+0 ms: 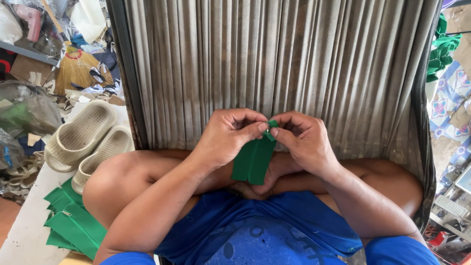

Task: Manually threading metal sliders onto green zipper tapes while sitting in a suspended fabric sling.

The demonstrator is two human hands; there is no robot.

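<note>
I sit cross-legged in blue shorts [255,230] on a ribbed grey mat [274,64]. My left hand [228,135] and my right hand [304,137] meet in front of me and both pinch the top of a folded green fabric strip [252,159]. A small metal piece [267,122], maybe a pin or clip, shows between my fingertips at the strip's top. The strip hangs down over my crossed feet.
A stack of similar green fabric pieces [71,221] lies by my left knee. A pair of beige sandals [86,140] sits beyond it. A broom [73,64] and clutter fill the far left. More green cloth [441,49] lies at the far right.
</note>
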